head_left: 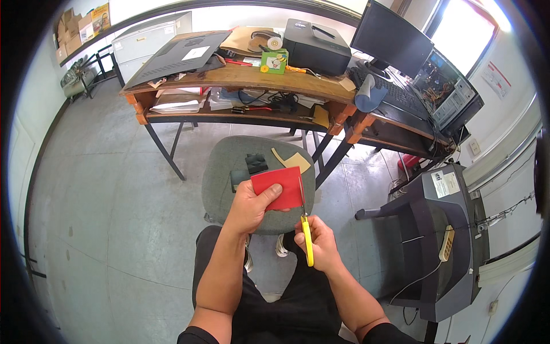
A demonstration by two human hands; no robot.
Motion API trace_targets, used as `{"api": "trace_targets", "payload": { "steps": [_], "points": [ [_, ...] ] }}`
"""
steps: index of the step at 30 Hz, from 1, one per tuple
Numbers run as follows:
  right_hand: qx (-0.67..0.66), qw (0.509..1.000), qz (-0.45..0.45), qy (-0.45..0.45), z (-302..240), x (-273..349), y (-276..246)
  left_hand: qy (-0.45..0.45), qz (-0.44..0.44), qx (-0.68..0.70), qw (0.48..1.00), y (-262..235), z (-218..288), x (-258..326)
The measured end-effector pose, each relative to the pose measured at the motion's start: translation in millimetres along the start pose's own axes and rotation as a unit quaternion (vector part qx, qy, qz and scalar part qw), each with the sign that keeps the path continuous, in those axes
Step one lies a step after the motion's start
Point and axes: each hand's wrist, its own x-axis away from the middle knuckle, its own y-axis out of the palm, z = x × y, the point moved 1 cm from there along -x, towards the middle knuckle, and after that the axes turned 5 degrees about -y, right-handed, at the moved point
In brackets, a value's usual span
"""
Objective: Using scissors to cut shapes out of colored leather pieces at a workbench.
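Observation:
My left hand (250, 206) is closed on a red sheet (278, 184), thumb on top and fingers underneath; whether it is paper or thin foam I cannot tell. Yellow-handled scissors (308, 238) are in my right hand (321, 243), their blades along the right edge of the red sheet. Behind and below the sheet is the grey-green seat of a chair (226, 160). On the seat lie a small black piece (256, 163), a dark flat piece (237, 179) partly hidden by my left hand, and beige cut pieces (297, 161).
Beyond the chair stands a wooden desk (229, 79) with a printer (317, 46), a green box (274, 62) and a tape roll (274, 43). A monitor (392, 40) and an opened computer case (447, 92) are at right. A bulky old television (441, 241) sits on the right-hand floor.

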Motion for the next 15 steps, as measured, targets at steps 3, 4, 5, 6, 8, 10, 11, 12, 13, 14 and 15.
{"api": "trace_targets", "payload": {
  "steps": [3, 4, 5, 6, 8, 10, 11, 12, 13, 14, 15],
  "points": [
    [-0.024, 0.999, 0.004, -0.024, -1.4, -2.1, 0.0, -0.006, -0.003, -0.028, 1.000, 1.1, -4.1, -1.1],
    [-0.024, 0.999, 0.005, -0.025, -2.1, -2.4, 0.1, -0.008, -0.004, -0.033, 0.999, 1.7, -5.2, -1.1],
    [-0.019, 1.000, -0.001, -0.023, -2.9, -2.6, 0.3, -0.009, -0.006, -0.034, 0.999, 2.1, -4.9, -0.8],
    [-0.013, 1.000, -0.008, -0.020, -3.3, -2.8, 0.3, -0.010, -0.004, -0.038, 0.999, 1.7, -4.4, -0.6],
    [-0.013, 1.000, -0.004, -0.008, -4.4, -2.6, -0.1, -0.012, -0.004, -0.042, 0.999, 1.6, -5.1, -1.0],
    [-0.015, 1.000, -0.004, 0.003, -4.2, -3.0, 0.5, -0.012, 0.000, -0.032, 0.999, 1.5, -5.3, -0.8],
    [-0.012, 1.000, 0.000, -0.005, -2.9, -3.3, 0.8, -0.011, 0.000, -0.033, 0.999, 2.1, -4.7, -0.3],
    [-0.010, 1.000, 0.004, -0.012, -1.2, -3.9, 0.4, -0.014, 0.001, -0.032, 0.999, 2.2, -5.2, -0.9],
    [-0.010, 1.000, 0.005, -0.012, -0.3, -4.1, -0.1, -0.016, 0.002, -0.032, 0.999, 2.0, -5.9, -1.4],
    [-0.002, 1.000, 0.008, -0.011, 0.6, -4.4, -0.8, -0.016, 0.002, -0.032, 0.999, 1.6, -6.9, -2.2],
    [0.005, 1.000, 0.010, -0.010, 0.4, -4.4, -0.8, -0.013, 0.000, -0.033, 0.999, 1.2, -6.9, -2.1]
  ]
}}
